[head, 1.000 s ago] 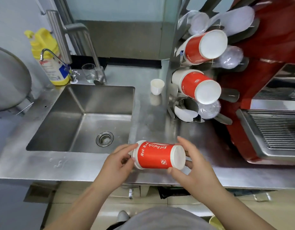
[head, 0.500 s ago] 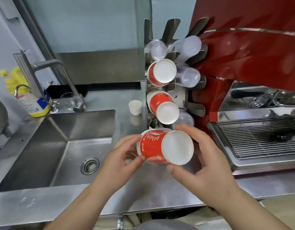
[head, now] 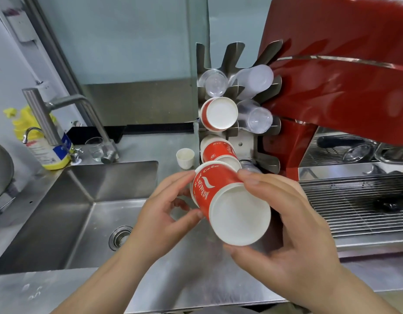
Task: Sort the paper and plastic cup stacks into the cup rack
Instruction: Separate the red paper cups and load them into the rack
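By steel rack (head: 246,141): hands (head: 284,225) grip paper cups (head: 221,200).

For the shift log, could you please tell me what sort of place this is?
Probably a café's drinks counter: a red espresso machine with a drip grate, a metal cup rack holding takeaway cups, and a steel sink.

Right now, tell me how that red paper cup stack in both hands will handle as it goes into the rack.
The red paper cup stack is probably light: the left hand and right hand hold it mostly by the fingertips. Thin paper walls would likely dent under a hard squeeze. Being round and lying sideways, it may roll if set down on the counter.
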The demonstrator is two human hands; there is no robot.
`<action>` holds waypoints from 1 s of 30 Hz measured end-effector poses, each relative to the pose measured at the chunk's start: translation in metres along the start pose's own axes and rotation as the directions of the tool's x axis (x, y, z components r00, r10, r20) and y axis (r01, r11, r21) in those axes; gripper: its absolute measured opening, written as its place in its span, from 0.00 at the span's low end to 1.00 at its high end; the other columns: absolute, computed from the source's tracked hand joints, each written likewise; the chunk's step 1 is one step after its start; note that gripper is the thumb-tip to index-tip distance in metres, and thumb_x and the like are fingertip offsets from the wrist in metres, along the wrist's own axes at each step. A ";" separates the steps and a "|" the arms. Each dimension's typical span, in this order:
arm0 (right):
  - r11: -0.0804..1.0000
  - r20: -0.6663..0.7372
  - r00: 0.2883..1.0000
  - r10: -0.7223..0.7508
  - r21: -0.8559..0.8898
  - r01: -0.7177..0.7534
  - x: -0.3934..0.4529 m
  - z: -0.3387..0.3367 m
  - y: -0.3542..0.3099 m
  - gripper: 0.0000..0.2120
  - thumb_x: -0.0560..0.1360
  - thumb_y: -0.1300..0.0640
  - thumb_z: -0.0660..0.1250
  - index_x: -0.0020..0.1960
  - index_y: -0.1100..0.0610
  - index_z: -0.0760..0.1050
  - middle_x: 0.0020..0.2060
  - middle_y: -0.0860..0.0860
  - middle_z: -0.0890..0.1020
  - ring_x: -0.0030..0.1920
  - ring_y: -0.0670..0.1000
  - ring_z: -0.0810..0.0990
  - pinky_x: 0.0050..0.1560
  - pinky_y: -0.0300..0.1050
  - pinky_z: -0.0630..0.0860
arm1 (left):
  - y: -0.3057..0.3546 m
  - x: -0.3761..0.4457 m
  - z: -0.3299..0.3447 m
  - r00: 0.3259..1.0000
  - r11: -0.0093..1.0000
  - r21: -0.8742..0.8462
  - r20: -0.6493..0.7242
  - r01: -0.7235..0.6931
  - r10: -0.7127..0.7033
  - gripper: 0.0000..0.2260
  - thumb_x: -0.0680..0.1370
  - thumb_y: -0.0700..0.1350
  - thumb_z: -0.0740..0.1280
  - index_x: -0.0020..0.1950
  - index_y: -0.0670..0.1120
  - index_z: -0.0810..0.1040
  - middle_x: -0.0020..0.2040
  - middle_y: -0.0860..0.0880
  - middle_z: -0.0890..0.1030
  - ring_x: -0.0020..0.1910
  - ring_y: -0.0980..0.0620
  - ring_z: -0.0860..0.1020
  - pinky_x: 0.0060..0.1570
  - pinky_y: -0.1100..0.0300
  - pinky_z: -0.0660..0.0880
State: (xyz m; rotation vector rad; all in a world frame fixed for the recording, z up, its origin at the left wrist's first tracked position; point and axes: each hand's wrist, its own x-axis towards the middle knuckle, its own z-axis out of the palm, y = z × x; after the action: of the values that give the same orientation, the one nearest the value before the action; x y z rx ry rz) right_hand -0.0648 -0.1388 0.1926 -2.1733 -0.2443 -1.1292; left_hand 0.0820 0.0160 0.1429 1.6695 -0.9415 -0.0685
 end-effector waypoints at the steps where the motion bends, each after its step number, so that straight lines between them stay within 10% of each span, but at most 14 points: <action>1: 1.000 0.001 1.000 -0.003 -0.011 0.003 0.002 0.000 0.002 0.32 0.65 0.52 0.77 0.66 0.54 0.68 0.63 0.46 0.77 0.65 0.50 0.75 0.64 0.45 0.71 | 0.001 0.003 0.001 1.000 1.000 0.002 0.007 0.006 -0.006 0.26 0.70 0.50 0.72 0.67 0.57 0.73 0.64 0.60 0.74 0.58 0.51 0.78 0.50 0.66 0.75; 18: 0.999 0.027 0.999 -0.021 -0.033 0.022 0.013 0.005 0.044 0.30 0.66 0.53 0.78 0.65 0.54 0.71 0.62 0.48 0.78 0.64 0.50 0.75 0.64 0.46 0.72 | -0.017 0.033 0.015 0.998 0.995 0.092 0.043 0.040 -0.044 0.30 0.70 0.41 0.74 0.69 0.56 0.71 0.66 0.63 0.72 0.65 0.60 0.73 0.53 0.72 0.73; 30: 0.999 0.083 0.996 0.039 -0.016 -0.038 0.021 0.020 0.083 0.30 0.65 0.54 0.77 0.65 0.51 0.71 0.64 0.45 0.76 0.65 0.49 0.74 0.65 0.42 0.70 | -0.043 0.059 0.023 0.991 0.990 0.094 0.083 0.101 -0.109 0.30 0.73 0.39 0.74 0.72 0.54 0.69 0.71 0.58 0.71 0.70 0.55 0.70 0.58 0.54 0.77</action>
State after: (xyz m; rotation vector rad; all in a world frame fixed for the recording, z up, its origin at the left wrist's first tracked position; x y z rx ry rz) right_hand -0.0020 -0.1916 0.1619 -2.2309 -0.2302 -1.0233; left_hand 0.1337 -0.0375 0.1234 1.8108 -0.9330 -0.1744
